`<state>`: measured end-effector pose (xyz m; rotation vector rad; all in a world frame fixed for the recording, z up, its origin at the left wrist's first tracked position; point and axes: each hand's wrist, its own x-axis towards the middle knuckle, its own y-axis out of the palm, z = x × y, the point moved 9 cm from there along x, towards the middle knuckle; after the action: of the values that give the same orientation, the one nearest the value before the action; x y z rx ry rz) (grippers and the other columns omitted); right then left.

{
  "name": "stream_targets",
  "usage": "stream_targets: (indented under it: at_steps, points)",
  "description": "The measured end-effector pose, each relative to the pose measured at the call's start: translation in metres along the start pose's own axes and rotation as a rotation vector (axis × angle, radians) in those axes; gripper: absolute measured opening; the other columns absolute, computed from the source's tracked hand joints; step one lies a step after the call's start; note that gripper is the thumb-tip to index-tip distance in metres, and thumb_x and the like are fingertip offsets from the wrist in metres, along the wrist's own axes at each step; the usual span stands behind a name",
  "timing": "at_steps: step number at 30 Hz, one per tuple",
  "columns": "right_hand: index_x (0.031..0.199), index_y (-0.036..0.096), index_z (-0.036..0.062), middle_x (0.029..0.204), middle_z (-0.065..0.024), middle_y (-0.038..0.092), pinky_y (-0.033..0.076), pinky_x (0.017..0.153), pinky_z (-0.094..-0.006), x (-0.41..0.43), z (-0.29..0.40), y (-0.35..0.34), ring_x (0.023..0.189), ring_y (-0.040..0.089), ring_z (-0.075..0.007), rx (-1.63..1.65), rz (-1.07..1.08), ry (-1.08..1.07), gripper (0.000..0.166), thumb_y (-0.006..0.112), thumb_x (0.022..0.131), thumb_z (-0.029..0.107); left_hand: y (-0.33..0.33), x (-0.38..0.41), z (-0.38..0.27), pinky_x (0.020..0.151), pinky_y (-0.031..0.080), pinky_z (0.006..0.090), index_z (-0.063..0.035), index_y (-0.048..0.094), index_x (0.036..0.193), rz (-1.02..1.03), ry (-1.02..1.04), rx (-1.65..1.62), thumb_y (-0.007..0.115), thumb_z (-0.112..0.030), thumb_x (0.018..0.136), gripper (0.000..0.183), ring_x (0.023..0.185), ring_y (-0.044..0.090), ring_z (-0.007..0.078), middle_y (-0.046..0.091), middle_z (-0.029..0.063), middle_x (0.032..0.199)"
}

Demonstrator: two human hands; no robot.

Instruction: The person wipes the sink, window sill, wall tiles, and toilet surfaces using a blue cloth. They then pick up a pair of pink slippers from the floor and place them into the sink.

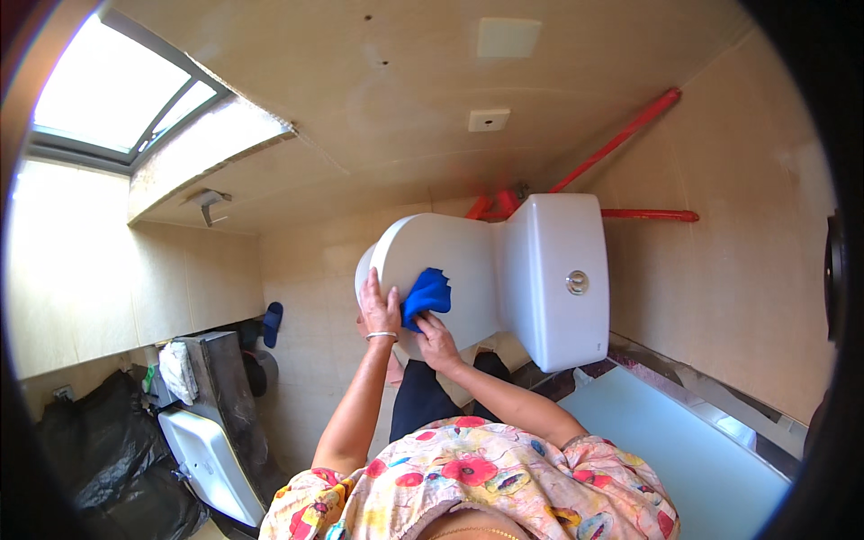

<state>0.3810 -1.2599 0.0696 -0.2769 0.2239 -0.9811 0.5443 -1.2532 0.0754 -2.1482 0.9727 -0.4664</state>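
Observation:
A white toilet with its lid (466,270) down stands before me, and its cistern (567,229) is to the right. My left hand (379,309) lies at the lid's rounded front edge, thumb apart from the fingers, with a bracelet at the wrist. Beside that thumb is a crumpled blue cloth (429,290) on the near part of the lid. The fingers of my right hand (439,343) hold the cloth's lower end. Part of the cloth is hidden behind the hands.
Red pipes (621,138) run along the wall behind the cistern. At lower left are a white washbasin (209,466), black plastic sheeting (101,439) and a white cloth (177,371). A blue slipper (272,324) lies on the floor. A pale blue panel (668,439) is at right.

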Motion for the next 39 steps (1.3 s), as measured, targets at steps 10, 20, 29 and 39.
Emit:
stream_targets:
  at_steps: [10,20,29,39]
  points:
    - [0.109,0.06,0.0031,0.075,-0.0113,0.059,0.045,0.063,-0.0332,0.002,-0.051,0.106,0.067,0.055,-0.0191,0.226,0.104,0.53,0.027,0.054,0.095,0.025,0.073,0.047,0.279,0.106,0.035,0.0393,-0.004,0.031,0.145,0.182,-0.405,-0.4,0.061,-0.014,0.086,0.067,0.127,0.045,0.0329,0.044,0.0222,0.14]
    - [0.099,0.058,0.0022,0.065,-0.0102,0.053,0.044,0.058,-0.033,0.008,-0.096,0.07,0.06,0.05,-0.0136,0.083,-0.107,0.624,0.023,0.058,0.093,0.024,0.161,0.061,0.386,0.102,0.038,0.0396,0.0008,0.034,0.138,0.319,-0.463,-0.378,0.057,-0.015,0.087,0.058,0.119,0.049,0.0325,0.049,0.0228,0.129]
    - [0.119,0.057,-0.0011,0.121,-0.0167,0.06,0.04,0.088,-0.0411,0.085,-0.105,-0.04,0.104,0.059,-0.0297,-0.694,-0.2,0.13,0.035,0.055,0.085,0.008,0.155,0.082,0.296,0.11,0.03,0.0454,0.0011,0.028,0.144,0.211,-0.163,0.302,0.067,-0.021,0.083,0.076,0.133,0.034,0.0438,0.031,0.0302,0.146]
    - [0.131,0.049,0.0028,0.142,-0.0274,0.036,0.03,0.103,-0.05,0.004,-0.248,0.01,0.132,0.034,-0.0412,-0.808,0.098,0.294,0.061,0.071,0.077,0.019,0.322,-0.02,0.036,0.113,0.019,0.0522,-0.0126,0.036,0.145,0.831,0.52,0.199,0.063,-0.031,0.086,0.067,0.144,0.017,0.0363,0.017,0.0196,0.156]
